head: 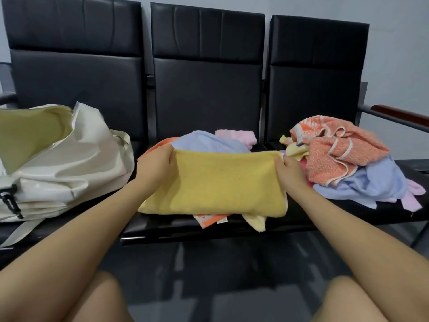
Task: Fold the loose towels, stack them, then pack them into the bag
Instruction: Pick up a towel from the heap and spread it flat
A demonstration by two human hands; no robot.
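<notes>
Three black seats in a row | white bag gaping on left seat | loose towels heaped on right seat | yellow towel folded atop middle-seat stack — both hands, left and right, pinch its far corners | square its edges before releasing.

A single head-worn wide-angle view looks forward and down from a person seated facing a row of three black padded seats; the bare knees sit at the bottom edge, both forearms reach away from the lens toward the middle seat; the seats lie near, their backrests filling the upper frame; straight edges bow slightly toward the borders.
</notes>
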